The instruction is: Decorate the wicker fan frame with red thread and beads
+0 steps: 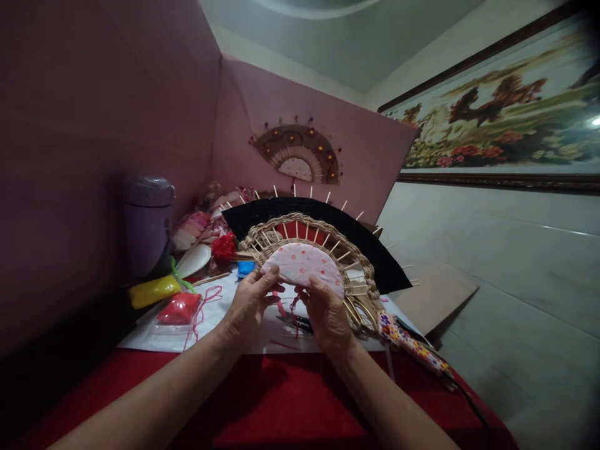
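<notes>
Both hands hold up a fan-shaped craft piece by its pink dotted half-round base (304,265). My left hand (250,303) pinches the base's lower left edge between thumb and fingers. At the lower right edge, my right hand (330,315) grips it the same way. Beyond the base, thin sticks fan outward through a braided straw band (360,259) to a wide black arc (300,205), with stick tips poking past its rim. A red cord (295,309) hangs below the base between my hands.
A purple tumbler (147,228), yellow packet (154,291), red packet (178,308) and red pompom (224,247) lie left. Gold-handled scissors (359,312) and a flower-patterned glue gun (412,344) lie right on the red-covered table (281,400). A finished-looking fan (300,147) hangs behind.
</notes>
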Motion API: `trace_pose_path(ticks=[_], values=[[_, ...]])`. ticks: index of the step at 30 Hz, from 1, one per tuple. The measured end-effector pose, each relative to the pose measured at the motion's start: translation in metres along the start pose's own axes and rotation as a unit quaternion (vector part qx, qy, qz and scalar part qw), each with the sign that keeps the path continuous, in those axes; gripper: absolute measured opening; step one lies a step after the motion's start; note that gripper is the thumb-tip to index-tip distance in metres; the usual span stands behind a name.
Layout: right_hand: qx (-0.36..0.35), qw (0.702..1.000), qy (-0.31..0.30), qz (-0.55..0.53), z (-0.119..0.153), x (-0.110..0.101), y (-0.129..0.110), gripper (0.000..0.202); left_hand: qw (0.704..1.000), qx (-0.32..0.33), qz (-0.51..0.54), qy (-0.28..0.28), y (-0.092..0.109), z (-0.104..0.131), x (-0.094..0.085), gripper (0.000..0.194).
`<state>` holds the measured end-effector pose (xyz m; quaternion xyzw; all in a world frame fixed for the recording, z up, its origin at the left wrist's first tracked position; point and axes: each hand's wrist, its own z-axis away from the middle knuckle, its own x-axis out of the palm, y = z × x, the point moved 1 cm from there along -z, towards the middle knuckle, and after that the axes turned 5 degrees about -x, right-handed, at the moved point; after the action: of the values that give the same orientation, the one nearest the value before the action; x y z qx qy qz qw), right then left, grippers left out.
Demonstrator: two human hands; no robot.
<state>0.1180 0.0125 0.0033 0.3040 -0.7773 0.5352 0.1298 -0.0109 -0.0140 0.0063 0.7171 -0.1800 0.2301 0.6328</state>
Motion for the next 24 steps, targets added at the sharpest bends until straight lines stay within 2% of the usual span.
trace_pose_path(ticks=[7, 14, 24], values=[[0.024, 1.000, -0.002, -0.006, 0.000, -0.001, 0.005, 0.018, 1.000, -0.008, 0.026, -0.005, 0.005, 0.001, 0.001, 0.028], [0.067, 0.997, 0.014, -0.023, 0.002, -0.002, 0.009, 0.022, 0.999, -0.026, 0.031, 0.014, 0.002, 0.000, -0.002, 0.031], [0.077, 0.996, 0.013, -0.031, 0.003, 0.001, 0.013, 0.032, 0.998, -0.036, 0.037, 0.038, -0.002, -0.006, -0.006, 0.029]])
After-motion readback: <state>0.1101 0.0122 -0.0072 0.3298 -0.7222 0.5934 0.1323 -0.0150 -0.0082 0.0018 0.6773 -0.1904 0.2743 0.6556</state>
